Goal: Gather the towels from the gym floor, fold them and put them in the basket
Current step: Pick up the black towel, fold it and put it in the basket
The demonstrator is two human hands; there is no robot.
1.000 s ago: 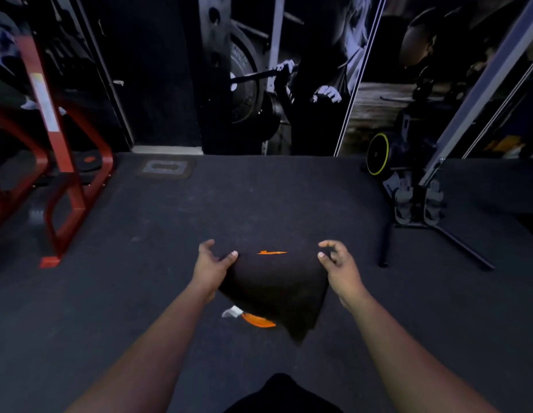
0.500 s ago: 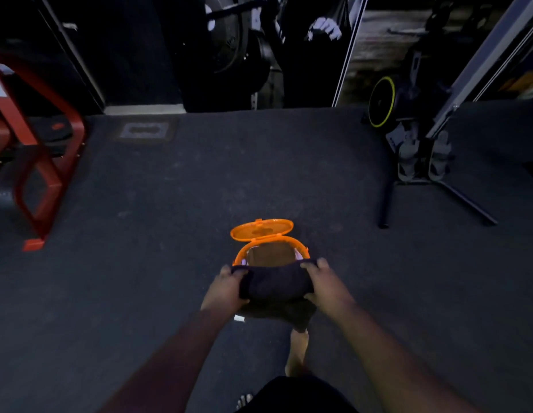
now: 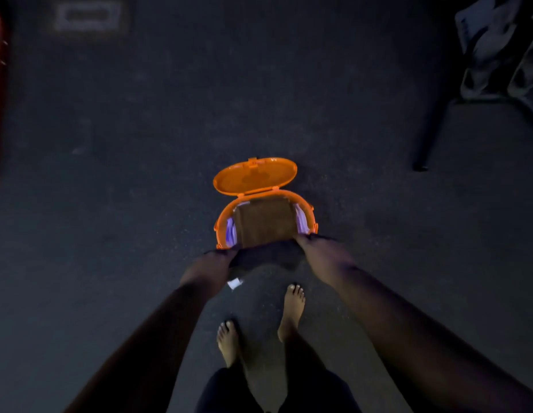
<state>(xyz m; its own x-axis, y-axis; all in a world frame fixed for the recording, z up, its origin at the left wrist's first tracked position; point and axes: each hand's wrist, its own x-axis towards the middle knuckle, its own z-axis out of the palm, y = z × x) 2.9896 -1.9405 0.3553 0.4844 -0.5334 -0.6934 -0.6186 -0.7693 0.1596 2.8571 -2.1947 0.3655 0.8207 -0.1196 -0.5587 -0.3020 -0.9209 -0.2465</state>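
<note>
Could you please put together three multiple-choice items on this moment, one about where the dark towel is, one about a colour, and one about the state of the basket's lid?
1. Where is the black towel?
A. Lying flat on the floor beside the red frame
B. Held between both hands at the near rim of the basket
C. Draped over the lid

2. What colour is the basket?
A. Orange
B. Green
C. White

3. What state is the basket's lid in?
A. Shut
B. Taken off and lying apart
C. Swung open at the far side

Answers:
1 B, the left hand and the right hand each grip one end of it just before the rim.
2 A, rim and lid are bright orange.
3 C, the lid stands tipped back, baring a folded brown towel inside.
</note>
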